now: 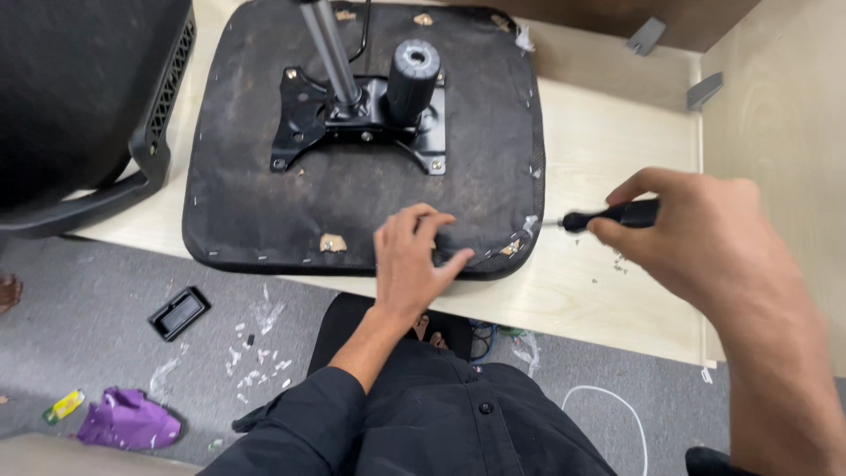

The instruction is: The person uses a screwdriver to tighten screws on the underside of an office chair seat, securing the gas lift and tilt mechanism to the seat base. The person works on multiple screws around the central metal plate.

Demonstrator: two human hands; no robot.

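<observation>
Upside-down seat cushion (352, 176) lies on the tabletop (617, 159). My left hand (410, 260) presses flat, fingers spread, on its near edge. My right hand (696, 229), just right of it, grips a black-handled screwdriver (608, 215), tip at the seat's near-right corner.

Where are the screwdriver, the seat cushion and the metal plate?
screwdriver (612, 214), head view, on its black handle
seat cushion (238, 211), head view, on its bare black underside
metal plate (300, 119), head view, on its left wing
</observation>
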